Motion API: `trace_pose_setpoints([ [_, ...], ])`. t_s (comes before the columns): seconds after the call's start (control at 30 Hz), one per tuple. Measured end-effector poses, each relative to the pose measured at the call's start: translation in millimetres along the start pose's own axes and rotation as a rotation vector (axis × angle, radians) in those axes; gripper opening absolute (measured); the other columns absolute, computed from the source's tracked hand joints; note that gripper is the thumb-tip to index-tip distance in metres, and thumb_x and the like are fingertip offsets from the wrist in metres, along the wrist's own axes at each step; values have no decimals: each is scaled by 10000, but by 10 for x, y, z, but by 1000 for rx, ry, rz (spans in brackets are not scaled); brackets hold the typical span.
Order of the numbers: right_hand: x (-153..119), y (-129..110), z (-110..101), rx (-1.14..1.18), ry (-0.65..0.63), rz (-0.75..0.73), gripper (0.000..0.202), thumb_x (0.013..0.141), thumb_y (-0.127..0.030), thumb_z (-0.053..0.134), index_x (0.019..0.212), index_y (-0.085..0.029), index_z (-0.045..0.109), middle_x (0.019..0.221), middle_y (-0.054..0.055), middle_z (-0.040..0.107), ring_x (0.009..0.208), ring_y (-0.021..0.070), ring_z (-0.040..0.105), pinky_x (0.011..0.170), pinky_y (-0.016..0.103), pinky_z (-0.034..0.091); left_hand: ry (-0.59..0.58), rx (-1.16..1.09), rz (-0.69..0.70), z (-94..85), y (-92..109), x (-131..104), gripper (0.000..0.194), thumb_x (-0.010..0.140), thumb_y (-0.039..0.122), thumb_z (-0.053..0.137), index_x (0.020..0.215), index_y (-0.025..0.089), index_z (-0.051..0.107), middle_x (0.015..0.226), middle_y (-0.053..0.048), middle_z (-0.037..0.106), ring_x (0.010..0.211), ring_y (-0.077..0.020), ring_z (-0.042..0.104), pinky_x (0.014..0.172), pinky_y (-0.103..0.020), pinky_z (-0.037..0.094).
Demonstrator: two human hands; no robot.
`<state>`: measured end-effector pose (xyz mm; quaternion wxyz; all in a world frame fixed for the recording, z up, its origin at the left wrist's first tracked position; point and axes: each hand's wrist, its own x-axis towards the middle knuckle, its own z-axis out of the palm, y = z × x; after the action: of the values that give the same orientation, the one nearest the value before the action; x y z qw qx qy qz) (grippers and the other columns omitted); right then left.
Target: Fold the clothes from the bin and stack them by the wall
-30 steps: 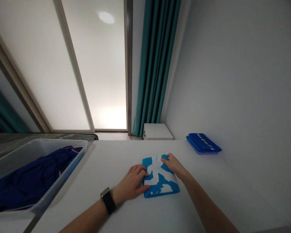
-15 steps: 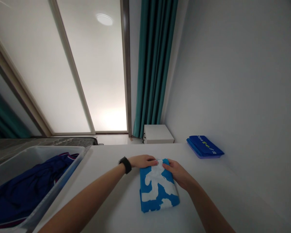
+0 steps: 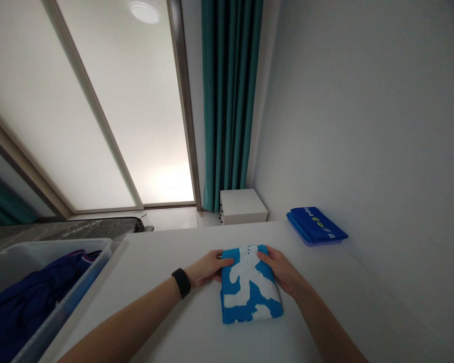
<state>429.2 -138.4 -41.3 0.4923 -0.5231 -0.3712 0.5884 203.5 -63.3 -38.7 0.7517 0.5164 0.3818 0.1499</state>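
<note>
Left hand [image 3: 208,268] and right hand [image 3: 282,269] face each other in a pinch, thumbs uppermost.
The left forearm [image 3: 128,322] slants in from lower left, thumb pointing across; the right forearm [image 3: 323,317] slants from lower right, its thumb angled up and inward. Other fingers curl beneath, mostly hidden.

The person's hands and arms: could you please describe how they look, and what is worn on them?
The left hand and right hand show no gloves. A wide, plain black band, like a watch strap, circles the left wrist; no band shows at the right. No sleeve is visible on the left forearm or right forearm. Some fingers are hidden.
</note>
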Motion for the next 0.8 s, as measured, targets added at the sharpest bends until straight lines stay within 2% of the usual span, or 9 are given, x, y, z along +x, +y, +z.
trace_pose_setpoints([
  [0.07,36,12,-88,12,39,-22,363,694,-455,763,912,-192,639,848,44,726,808,225,684,744,346,559,39,-114,14,113,-70,24,588,661,451,856,1106,118,660,1032,-145,733,888,-240,712,739,-323,588],
  [0.17,54,3,-216,8,80,-42,351,705,-450,750,918,-193,642,861,47,726,818,228,683,749,353,561,17,-147,14,262,-89,56,564,657,405,868,1091,112,659,1064,-148,726,947,-254,707,828,-344,573],
  [0.3,29,-41,-395,-73,151,-70,324,722,-447,725,906,-195,638,847,40,719,798,221,678,718,339,556,20,-84,22,430,-37,139,611,669,423,855,1162,154,615,1088,-134,718,946,-275,708,716,-329,583],
  [0.5,-66,-61,-717,-181,293,-117,334,738,-468,687,920,-192,642,886,43,717,783,202,665,674,302,538,34,-42,76,722,-108,411,602,672,465,837,1135,152,612,1001,-116,731,765,-217,711,513,-228,510],
  [0.6,-152,-33,-888,-136,327,-75,381,714,-479,702,961,-194,649,923,50,724,843,220,675,724,317,549,-1,-41,76,885,-123,511,584,685,466,828,1128,153,612,987,-109,731,745,-204,704,513,-226,503],
  [0.8,-447,17,-1117,93,261,27,378,737,-454,701,999,-183,673,928,67,746,937,254,690,857,389,547,-103,-39,61,1152,-60,585,562,703,459,824,1128,161,608,997,-102,731,767,-203,708,545,-229,511],
])
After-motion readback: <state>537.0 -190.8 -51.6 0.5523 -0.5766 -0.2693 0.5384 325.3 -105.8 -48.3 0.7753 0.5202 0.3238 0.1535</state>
